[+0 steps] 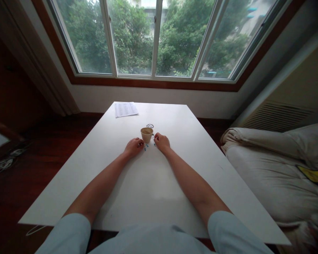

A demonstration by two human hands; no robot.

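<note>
A tan cup [147, 135] stands upright on the white table [156, 183] between my two hands. My left hand [134, 146] rests at the cup's left side with its fingers curled in; whatever they hold, if anything, is too small to make out. To the right of the cup, my right hand [162, 142] has its fingers pinched together. A thin dark curve shows between its fingertips and the cup, and I cannot tell whether that is a handle or something held. Several tiny blue pieces [145, 149] lie on the table in front of the cup, near both hands.
Behind the cup lies a small round item with a dark rim [149, 126]. Printed sheets of paper [126, 109] are at the table's far left corner. A window [153, 42] is beyond the table, and a cushioned seat [270, 169] stands to the right.
</note>
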